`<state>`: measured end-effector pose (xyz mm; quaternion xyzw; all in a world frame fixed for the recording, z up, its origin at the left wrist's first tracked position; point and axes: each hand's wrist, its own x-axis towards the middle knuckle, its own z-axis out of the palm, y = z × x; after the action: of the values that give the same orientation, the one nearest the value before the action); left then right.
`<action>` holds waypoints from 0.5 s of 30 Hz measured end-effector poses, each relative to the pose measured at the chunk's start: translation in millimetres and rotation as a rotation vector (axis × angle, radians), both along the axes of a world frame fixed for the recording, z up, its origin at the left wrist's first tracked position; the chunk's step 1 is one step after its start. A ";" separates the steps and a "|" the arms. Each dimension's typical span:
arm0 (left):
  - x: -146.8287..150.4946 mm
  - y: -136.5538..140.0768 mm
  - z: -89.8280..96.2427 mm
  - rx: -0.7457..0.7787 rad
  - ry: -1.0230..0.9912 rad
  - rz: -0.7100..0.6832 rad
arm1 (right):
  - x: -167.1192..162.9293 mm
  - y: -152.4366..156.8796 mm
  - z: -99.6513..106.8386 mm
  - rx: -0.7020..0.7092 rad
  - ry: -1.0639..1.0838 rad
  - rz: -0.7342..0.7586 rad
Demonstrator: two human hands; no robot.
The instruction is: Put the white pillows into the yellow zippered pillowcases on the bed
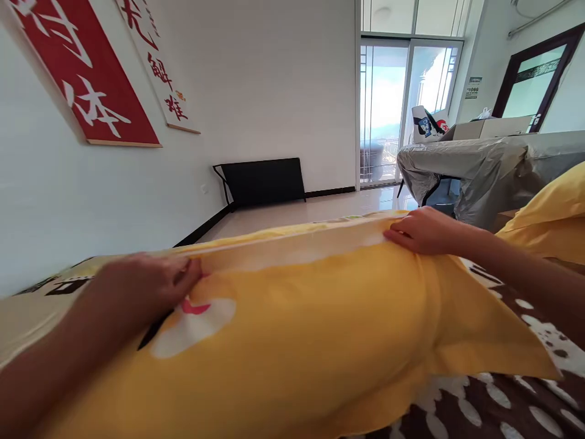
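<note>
A yellow pillowcase (311, 329) with a padded, pillow-like bulge lies across the front of the head view, printed with a white, red and black cartoon patch at its left. Along its far side runs a paler cream band. My left hand (146, 280) is closed on the left part of this far edge, thumb toward the middle. Farther right, my right hand (420, 230) pinches the same edge near the corner. Loose yellow fabric spreads into a flat flap at the right. My fingertips are partly hidden by the cloth and by my own hands.
Beneath lies a brown-and-white patterned bed cover (484, 405). Another yellow pillow (548, 210) rests at the right edge. Beyond are a folded black frame (262, 182) against the wall, a plastic-covered table (461, 160) bearing boxes, and a glass sliding door (384, 110).
</note>
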<state>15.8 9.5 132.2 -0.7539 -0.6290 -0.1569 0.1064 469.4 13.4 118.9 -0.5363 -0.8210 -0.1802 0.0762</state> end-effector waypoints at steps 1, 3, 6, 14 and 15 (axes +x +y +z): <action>7.8 7.6 -23.1 -0.049 0.177 0.050 | -4.1 4.2 -21.3 -0.100 0.033 0.004; 27.3 23.1 -73.0 -0.325 0.302 -0.021 | -14.5 14.9 -69.1 -0.288 0.094 0.028; 51.1 36.1 -131.8 -0.477 0.217 -0.021 | -27.0 28.3 -128.2 -0.420 0.150 0.100; 33.8 28.8 -98.8 -0.399 0.186 -0.031 | -9.3 21.9 -108.3 -0.411 0.312 0.157; 26.5 30.6 -82.4 -0.402 0.150 -0.055 | -1.9 21.8 -95.0 -0.392 0.354 0.159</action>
<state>42.3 40.1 49.7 -0.7864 -0.6172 0.0253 -0.0039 467.5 35.2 23.9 -0.4978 -0.8537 0.0854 0.1270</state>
